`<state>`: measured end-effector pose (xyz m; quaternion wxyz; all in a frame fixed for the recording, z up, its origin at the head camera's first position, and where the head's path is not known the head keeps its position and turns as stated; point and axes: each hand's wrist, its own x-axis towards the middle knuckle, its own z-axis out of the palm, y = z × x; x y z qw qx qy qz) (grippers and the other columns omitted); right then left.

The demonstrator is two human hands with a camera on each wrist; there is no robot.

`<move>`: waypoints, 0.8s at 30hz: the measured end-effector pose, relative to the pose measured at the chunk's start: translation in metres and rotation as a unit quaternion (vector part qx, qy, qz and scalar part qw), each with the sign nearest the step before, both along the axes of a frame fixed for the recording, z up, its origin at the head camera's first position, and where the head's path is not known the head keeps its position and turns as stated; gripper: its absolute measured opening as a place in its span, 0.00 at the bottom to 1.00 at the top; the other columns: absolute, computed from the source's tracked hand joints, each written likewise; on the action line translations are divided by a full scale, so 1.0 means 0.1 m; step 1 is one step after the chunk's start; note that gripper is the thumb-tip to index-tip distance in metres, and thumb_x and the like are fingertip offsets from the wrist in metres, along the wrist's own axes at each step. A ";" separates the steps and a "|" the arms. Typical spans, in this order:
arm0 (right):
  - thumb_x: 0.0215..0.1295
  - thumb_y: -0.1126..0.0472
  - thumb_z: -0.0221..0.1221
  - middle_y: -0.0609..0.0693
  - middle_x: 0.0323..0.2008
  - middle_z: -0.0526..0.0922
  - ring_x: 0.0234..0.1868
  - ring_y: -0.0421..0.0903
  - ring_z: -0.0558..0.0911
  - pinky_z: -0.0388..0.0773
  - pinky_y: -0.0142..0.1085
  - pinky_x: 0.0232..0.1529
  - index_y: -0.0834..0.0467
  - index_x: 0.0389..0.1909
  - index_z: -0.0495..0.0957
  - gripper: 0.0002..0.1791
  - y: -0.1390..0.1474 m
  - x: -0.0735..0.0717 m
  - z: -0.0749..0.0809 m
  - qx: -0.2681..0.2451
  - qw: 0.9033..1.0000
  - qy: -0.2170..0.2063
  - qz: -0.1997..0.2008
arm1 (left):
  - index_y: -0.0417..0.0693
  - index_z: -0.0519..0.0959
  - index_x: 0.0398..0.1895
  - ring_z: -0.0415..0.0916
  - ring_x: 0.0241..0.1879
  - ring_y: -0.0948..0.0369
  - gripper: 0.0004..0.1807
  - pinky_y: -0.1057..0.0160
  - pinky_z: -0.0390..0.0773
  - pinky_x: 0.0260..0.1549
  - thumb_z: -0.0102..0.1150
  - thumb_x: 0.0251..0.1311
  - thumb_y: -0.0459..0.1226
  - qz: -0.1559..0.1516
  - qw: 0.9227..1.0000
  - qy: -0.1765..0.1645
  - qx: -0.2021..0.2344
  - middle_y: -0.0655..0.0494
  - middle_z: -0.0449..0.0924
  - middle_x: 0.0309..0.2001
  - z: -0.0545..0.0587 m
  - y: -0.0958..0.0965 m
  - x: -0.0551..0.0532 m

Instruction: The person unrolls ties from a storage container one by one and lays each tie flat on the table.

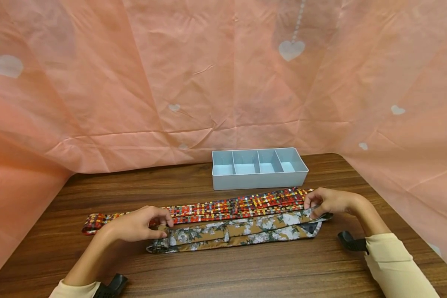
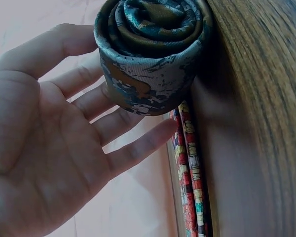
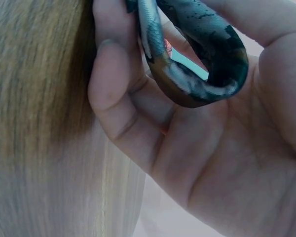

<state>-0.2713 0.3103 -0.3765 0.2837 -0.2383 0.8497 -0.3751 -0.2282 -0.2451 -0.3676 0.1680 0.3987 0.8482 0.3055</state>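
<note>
A brown floral necktie (image 1: 253, 231) lies lengthwise on the table, its left end wound into a roll (image 2: 148, 74). My left hand (image 1: 138, 223) holds that roll between thumb and fingers; in the left wrist view the coil's spiral faces the camera. At the tie's right end, my right hand (image 1: 335, 200) pinches the fabric, and the right wrist view shows a folded loop (image 3: 197, 89) of it against the fingers. Just behind, a red and yellow patterned necktie (image 1: 208, 211) lies folded lengthwise, partly hidden by both hands.
A pale blue box (image 1: 260, 181) with several compartments stands behind the ties near the back of the wooden table (image 1: 223, 273). Pink cloth (image 1: 193, 82) with white hearts hangs around the back and sides.
</note>
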 end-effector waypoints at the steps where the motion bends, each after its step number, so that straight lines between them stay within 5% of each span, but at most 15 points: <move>1: 0.57 0.69 0.68 0.42 0.27 0.75 0.29 0.36 0.71 0.69 0.30 0.34 0.71 0.39 0.77 0.13 0.00 0.00 0.00 0.001 1.000 0.000 -0.001 | 0.44 0.81 0.45 0.71 0.33 0.71 0.08 0.62 0.76 0.39 0.67 0.65 0.34 0.001 1.000 -0.001 0.001 0.68 0.75 0.30 -0.01 -0.01 0.00; 24: 0.58 0.69 0.68 0.42 0.26 0.74 0.28 0.36 0.71 0.69 0.30 0.34 0.71 0.39 0.77 0.12 0.01 0.00 0.00 0.001 1.000 0.002 0.001 | 0.37 0.80 0.46 0.72 0.34 0.68 0.13 0.63 0.75 0.33 0.65 0.57 0.26 -0.012 0.999 -0.028 0.039 0.61 0.77 0.34 0.03 -0.13 -0.02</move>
